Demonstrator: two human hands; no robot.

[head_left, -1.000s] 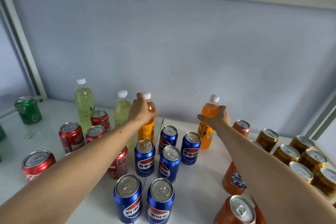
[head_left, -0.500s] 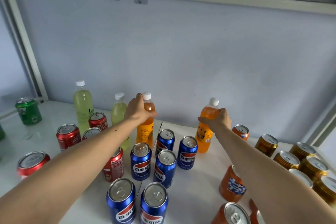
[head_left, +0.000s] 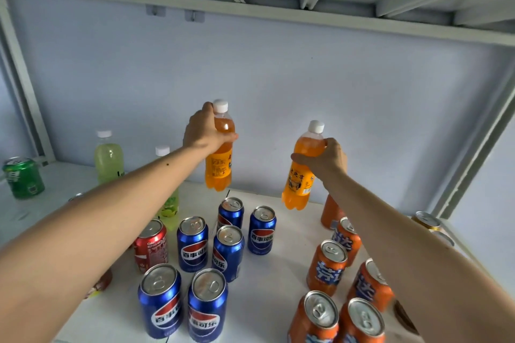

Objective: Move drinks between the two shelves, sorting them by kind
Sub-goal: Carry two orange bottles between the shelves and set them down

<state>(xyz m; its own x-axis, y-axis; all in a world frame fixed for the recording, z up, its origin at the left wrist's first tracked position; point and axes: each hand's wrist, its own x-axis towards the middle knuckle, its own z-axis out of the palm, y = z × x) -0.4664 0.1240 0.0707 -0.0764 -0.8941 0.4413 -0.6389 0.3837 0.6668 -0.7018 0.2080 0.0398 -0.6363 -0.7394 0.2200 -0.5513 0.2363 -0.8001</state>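
Left hand (head_left: 204,131) grips one orange bottle (head_left: 220,153) at frame centre; right hand (head_left: 327,157) grips another bottle (head_left: 302,175) just right of it, both clear above the blue cans (head_left: 230,248).

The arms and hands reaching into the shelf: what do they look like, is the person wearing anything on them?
Both forearms are bare, with no sleeves in view. The left hand and right hand wear no gloves, and no rings, watch or bands show. A small dark mark sits on the left forearm.
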